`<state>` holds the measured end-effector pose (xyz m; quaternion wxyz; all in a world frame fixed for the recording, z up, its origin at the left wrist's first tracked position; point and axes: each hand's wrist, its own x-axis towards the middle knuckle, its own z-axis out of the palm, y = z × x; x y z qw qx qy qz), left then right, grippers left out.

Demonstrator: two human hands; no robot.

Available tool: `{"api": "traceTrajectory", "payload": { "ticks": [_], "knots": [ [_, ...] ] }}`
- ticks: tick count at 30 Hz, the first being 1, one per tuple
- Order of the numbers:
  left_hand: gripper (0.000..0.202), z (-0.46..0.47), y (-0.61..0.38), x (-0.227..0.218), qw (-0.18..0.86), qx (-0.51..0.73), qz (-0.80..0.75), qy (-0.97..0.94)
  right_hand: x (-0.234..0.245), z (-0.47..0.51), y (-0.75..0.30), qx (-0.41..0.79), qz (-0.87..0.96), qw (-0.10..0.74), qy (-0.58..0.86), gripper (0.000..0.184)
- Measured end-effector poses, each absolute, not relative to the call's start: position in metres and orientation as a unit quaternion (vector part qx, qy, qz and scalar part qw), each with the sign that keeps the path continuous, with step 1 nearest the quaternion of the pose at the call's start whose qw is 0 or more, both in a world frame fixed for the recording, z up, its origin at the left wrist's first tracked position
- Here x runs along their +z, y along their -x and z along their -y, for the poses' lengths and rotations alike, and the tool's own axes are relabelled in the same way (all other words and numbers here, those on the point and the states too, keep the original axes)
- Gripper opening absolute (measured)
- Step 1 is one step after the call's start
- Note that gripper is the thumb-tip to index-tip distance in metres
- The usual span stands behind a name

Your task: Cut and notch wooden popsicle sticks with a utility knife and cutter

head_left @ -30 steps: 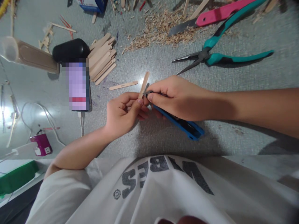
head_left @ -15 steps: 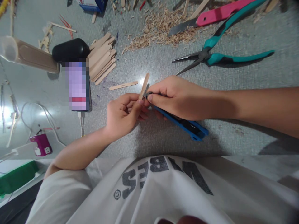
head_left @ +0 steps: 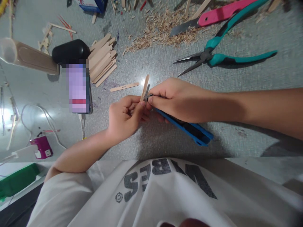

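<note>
My left hand (head_left: pixel 125 116) pinches a wooden popsicle stick (head_left: pixel 145 86) between thumb and fingers, with its far end pointing away from me. My right hand (head_left: pixel 174 99) is closed round a blue utility knife (head_left: pixel 194 130). The knife's short grey blade lies against the stick, close to my left thumb; the exact contact is hard to make out. The knife's handle slants down to the right beneath my right palm. Just beyond my left hand, another popsicle stick (head_left: pixel 124 87) with a small mark at its middle lies flat on the table.
A pile of popsicle sticks (head_left: pixel 101 61) lies beside a phone (head_left: pixel 78 85) with its cable plugged in. Teal-handled pliers (head_left: pixel 205 56) lie spread at the right, near a pink-handled knife (head_left: pixel 217 17) and wood shavings (head_left: pixel 156 31). A black case (head_left: pixel 70 52) sits at the left.
The blue knife's handle end has swung slightly right and toward me. Both hands stay nearly in place, still holding the stick and knife; the whole view has shifted a little.
</note>
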<state>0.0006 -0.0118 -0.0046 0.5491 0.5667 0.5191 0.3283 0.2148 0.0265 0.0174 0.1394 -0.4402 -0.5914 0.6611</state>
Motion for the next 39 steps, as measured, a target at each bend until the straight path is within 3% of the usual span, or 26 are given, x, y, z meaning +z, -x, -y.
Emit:
{"api": "traceTrajectory", "payload": {
  "ticks": [9,20,27,39],
  "knots": [
    [0.05,0.0109,-0.0026,-0.0002,0.553,0.31,-0.518,-0.575,0.0195,-0.0252,-0.2106,0.679,0.548,0.09,0.48,0.046],
    [0.041,0.0078,0.0002,0.0004,0.566,0.329,-0.463,-0.598,0.0155,-0.0264,-0.2144,0.71,0.553,0.115,0.42,0.045],
    [0.046,0.0052,0.0007,0.0018,0.598,0.329,-0.456,-0.571,0.0145,-0.0248,-0.2171,0.74,0.547,0.183,0.345,0.043],
    [0.05,0.0041,-0.0011,0.0032,0.616,0.33,-0.461,-0.547,0.016,-0.0239,-0.2181,0.762,0.512,0.211,0.335,0.048]
  ]
}}
